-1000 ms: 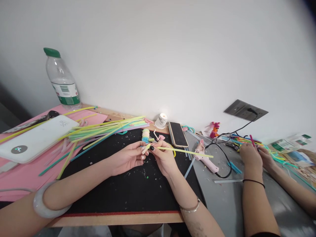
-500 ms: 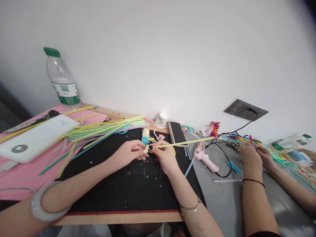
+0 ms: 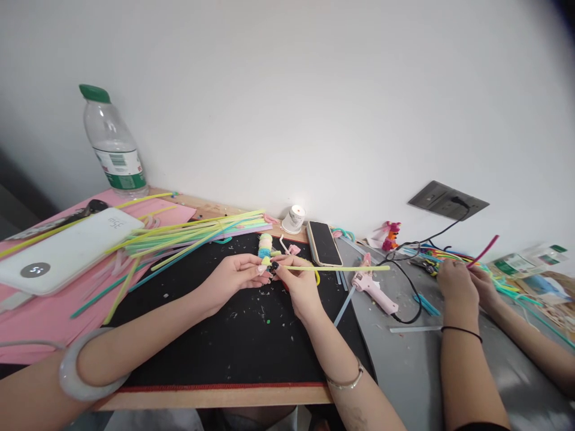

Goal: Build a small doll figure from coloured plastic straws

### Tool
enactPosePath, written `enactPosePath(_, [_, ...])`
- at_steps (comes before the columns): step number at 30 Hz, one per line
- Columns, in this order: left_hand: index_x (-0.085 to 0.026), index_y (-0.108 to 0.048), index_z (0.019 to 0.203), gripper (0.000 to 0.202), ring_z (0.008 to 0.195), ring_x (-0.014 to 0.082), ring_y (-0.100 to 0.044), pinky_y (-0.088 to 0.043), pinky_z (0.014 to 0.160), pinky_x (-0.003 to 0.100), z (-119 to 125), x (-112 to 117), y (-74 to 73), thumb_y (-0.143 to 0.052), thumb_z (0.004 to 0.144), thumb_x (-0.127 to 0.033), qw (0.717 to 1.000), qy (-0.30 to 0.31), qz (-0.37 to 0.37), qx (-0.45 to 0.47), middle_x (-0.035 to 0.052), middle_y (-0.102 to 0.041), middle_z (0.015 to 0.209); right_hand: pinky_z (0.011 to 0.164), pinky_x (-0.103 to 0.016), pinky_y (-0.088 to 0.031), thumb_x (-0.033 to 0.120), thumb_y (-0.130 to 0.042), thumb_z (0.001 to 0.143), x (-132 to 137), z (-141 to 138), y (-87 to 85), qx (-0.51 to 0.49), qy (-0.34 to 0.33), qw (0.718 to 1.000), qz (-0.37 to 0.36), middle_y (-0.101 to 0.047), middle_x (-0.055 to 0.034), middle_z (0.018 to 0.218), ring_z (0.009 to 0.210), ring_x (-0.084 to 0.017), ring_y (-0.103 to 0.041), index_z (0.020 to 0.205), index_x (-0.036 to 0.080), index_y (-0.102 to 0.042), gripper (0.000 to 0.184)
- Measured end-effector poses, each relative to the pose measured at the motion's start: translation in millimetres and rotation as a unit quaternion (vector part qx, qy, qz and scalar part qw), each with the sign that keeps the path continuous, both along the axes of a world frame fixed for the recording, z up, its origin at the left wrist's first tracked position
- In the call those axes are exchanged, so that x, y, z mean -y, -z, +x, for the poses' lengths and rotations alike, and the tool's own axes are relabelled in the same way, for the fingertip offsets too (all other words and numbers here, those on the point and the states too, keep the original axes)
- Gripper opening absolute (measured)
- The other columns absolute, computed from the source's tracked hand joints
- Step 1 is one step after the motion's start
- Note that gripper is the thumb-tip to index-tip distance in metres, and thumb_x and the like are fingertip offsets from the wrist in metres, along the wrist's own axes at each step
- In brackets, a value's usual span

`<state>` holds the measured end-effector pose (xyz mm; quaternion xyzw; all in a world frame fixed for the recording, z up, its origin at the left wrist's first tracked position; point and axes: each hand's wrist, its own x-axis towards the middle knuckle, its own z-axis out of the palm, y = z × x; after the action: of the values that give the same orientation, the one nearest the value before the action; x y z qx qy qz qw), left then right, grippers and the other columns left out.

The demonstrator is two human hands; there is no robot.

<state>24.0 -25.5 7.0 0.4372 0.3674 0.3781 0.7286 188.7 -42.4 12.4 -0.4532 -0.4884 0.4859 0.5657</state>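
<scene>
A pale yellow pipe cleaner runs to the right from between my fingertips, its near end bent into a small lump. My left hand pinches that lumpy end, while my right hand grips the stem close beside it. Just behind my fingers stands a coiled roll of cream, yellow and blue pipe cleaner. A pink coiled piece with a white stem lies near it. Something with a yellow and red handle shows partly behind my right hand; its kind is hidden.
Loose pipe cleaners and a white power bank lie to the left, by a bottle. A phone, a paper cup and a corded pink glue gun are beyond. At right, a co-worker's hands hold a magenta pipe cleaner.
The yellow pipe cleaner has swung from slanting upward to nearly level, its bent end turning between my fingers. The co-worker's magenta pipe cleaner now points up to the right.
</scene>
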Motion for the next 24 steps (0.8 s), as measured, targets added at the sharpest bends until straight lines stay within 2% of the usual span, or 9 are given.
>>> enactPosePath(6, [-0.016, -0.068, 0.087, 0.017, 0.081, 0.0156, -0.065, -0.051, 0.081, 0.028, 1, 0, 1.0, -0.074, 0.075, -0.027, 0.997, 0.004, -0.033, 0.071, 0.0057, -0.071, 0.085, 0.054, -0.024, -0.043, 0.028, -0.078, 0.063, 1, -2, -4.6, -0.046, -0.02, 0.998, -0.033, -0.064, -0.003, 0.085, 0.059, -0.01, -0.053, 0.057, 0.016, -0.063, 0.019])
enactPosePath(14, [-0.015, -0.067, 0.082, 0.014, 0.068, 0.0085, -0.06, -0.049, 0.07, 0.02, 0, 0, 0.2, -0.075, 0.074, -0.023, 0.991, 0.035, -0.057, 0.115, 0.0019, -0.068, 0.075, 0.055, -0.019, -0.049, 0.024, -0.081, 0.061, 0, 6, -3.7, -0.136, -0.098, 0.979, -0.115, -0.063, -0.0018, 0.091, 0.059, -0.006, -0.056, 0.061, 0.014, -0.065, 0.019])
enactPosePath(21, [-0.013, -0.066, 0.078, 0.014, 0.058, 0.0053, -0.055, -0.046, 0.059, 0.017, -6, 0, -2.8, -0.074, 0.076, -0.024, 0.978, 0.134, -0.074, 0.138, 0.0006, -0.062, 0.069, 0.057, -0.02, -0.051, 0.022, -0.081, 0.065, 1, 8, -2.8, -0.198, -0.217, 0.948, -0.124, -0.062, -0.002, 0.085, 0.062, -0.008, -0.06, 0.065, 0.014, -0.064, 0.018])
enactPosePath(24, [-0.013, -0.064, 0.076, 0.017, 0.057, 0.0053, -0.054, -0.045, 0.057, 0.017, -7, 2, -2.6, -0.075, 0.075, -0.025, 0.968, 0.179, -0.096, 0.148, 0.0, -0.061, 0.065, 0.059, -0.021, -0.051, 0.021, -0.081, 0.064, 2, 6, -1.5, -0.208, -0.24, 0.941, -0.119, -0.062, -0.0008, 0.088, 0.065, -0.009, -0.06, 0.068, 0.016, -0.065, 0.018])
